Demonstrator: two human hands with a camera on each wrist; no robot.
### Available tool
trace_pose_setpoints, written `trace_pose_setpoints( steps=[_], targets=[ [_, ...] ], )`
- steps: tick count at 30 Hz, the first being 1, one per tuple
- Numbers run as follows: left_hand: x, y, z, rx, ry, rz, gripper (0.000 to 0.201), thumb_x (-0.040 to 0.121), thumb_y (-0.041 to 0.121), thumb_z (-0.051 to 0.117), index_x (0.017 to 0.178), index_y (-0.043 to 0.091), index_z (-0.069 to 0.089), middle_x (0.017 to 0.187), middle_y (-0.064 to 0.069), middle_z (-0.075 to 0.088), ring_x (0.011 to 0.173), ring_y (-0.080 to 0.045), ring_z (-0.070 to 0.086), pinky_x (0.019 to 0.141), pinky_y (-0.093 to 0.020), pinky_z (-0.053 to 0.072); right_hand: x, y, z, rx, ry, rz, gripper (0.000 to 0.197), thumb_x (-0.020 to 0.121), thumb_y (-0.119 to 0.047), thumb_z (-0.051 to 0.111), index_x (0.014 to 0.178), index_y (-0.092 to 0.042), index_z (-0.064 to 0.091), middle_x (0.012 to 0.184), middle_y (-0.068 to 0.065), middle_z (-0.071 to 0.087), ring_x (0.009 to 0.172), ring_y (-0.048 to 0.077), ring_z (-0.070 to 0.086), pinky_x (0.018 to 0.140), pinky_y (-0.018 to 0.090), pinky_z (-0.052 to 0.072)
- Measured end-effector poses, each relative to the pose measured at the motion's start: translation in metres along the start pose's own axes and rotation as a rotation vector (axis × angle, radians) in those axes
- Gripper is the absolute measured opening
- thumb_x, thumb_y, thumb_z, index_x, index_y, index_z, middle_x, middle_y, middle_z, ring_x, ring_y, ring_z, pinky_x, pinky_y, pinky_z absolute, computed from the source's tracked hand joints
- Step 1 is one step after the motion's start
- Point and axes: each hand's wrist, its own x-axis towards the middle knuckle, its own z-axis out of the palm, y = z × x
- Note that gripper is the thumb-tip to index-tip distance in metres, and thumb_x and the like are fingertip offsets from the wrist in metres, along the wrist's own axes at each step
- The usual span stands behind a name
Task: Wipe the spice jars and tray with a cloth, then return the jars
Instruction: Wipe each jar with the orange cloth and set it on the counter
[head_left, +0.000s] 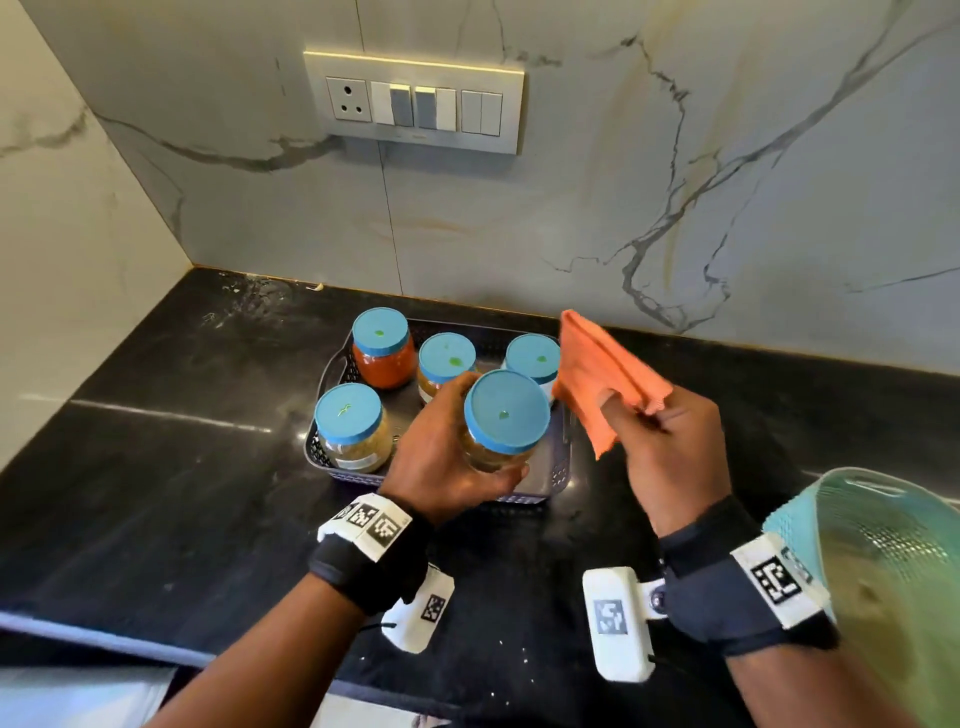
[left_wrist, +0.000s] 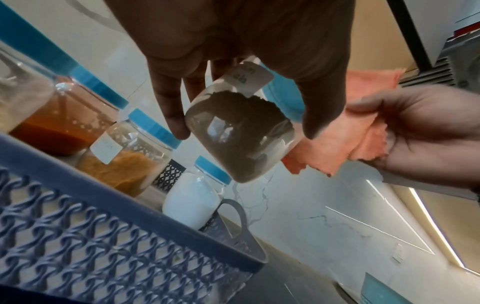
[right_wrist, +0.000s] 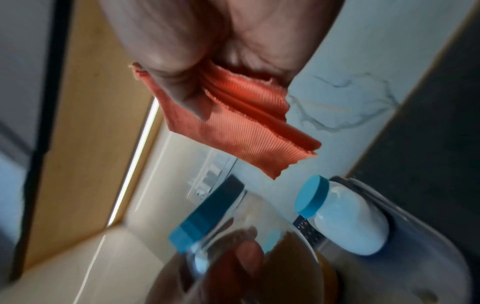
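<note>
My left hand (head_left: 457, 457) grips a blue-lidded glass jar (head_left: 505, 421) of brown powder, lifted above the front right of the dark lattice tray (head_left: 317, 447). Seen from below in the left wrist view, that jar (left_wrist: 241, 131) sits between thumb and fingers of the left hand (left_wrist: 233, 61). My right hand (head_left: 660, 431) pinches a folded orange cloth (head_left: 597, 374) just right of the jar, apart from it. The cloth (right_wrist: 246, 127) hangs from the right hand (right_wrist: 207, 51). Several other blue-lidded jars stand in the tray: red (head_left: 383, 353), yellow (head_left: 445, 366), white (head_left: 534, 364) and a front-left one (head_left: 350, 426).
The tray sits on a black stone counter (head_left: 182, 467) against a marble wall with a switch panel (head_left: 413, 101). A teal mesh basket (head_left: 883, 571) stands close by my right forearm. The counter's front edge (head_left: 104, 639) runs at lower left.
</note>
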Motion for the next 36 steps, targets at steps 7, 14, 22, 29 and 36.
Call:
trace_pose_setpoints(
  steps=[7,14,22,29,36],
  targets=[
    [-0.005,0.002,-0.004,0.334,-0.091,0.214,0.099,0.066,0.082,0.058,0.146,0.027,0.04,0.145,-0.004,0.055,0.134,-0.026,0.052,0.107,-0.071,0.034,-0.024,-0.003,0.015,-0.609,-0.548,-0.529,0.058,0.083,-0.017,0.044,0.14,-0.011,0.054,0.145,0.006,0.053,0.14,0.02,0.045,0.114,0.052,0.038],
    [-0.017,0.01,0.004,0.23,-0.056,0.208,0.105,0.061,0.072,0.069,0.146,0.016,0.045,0.14,-0.002,0.059,0.131,-0.021,0.053,0.114,-0.066,0.028,-0.019,-0.009,-0.004,-0.781,-0.522,-0.619,0.057,0.08,-0.018,0.043,0.133,-0.008,0.063,0.137,0.009,0.06,0.132,0.022,0.054,0.113,0.057,0.036],
    [-0.013,0.011,-0.002,0.151,-0.032,0.247,0.101,0.064,0.076,0.068,0.142,0.015,0.044,0.137,-0.008,0.06,0.129,-0.022,0.051,0.115,-0.06,0.027,-0.03,-0.031,-0.01,-0.8,-0.629,-0.659,0.056,0.082,-0.02,0.041,0.133,-0.008,0.062,0.137,0.01,0.061,0.132,0.019,0.055,0.118,0.051,0.029],
    [-0.018,0.019,0.006,0.075,-0.061,0.216,0.099,0.062,0.059,0.08,0.144,0.019,0.042,0.139,0.0,0.058,0.128,-0.016,0.053,0.104,-0.056,0.048,-0.016,-0.026,-0.005,-0.908,-0.576,-0.537,0.058,0.083,-0.022,0.04,0.133,-0.002,0.061,0.135,0.016,0.061,0.13,0.027,0.056,0.113,0.061,0.031],
    [-0.014,0.012,-0.007,0.098,-0.038,0.247,0.107,0.061,0.068,0.078,0.145,0.016,0.038,0.138,-0.006,0.058,0.125,-0.026,0.058,0.096,-0.056,0.053,-0.039,-0.029,-0.025,-0.887,-0.593,-0.622,0.058,0.083,-0.018,0.042,0.138,-0.007,0.058,0.142,0.01,0.057,0.14,0.023,0.046,0.119,0.054,0.026]
  ],
)
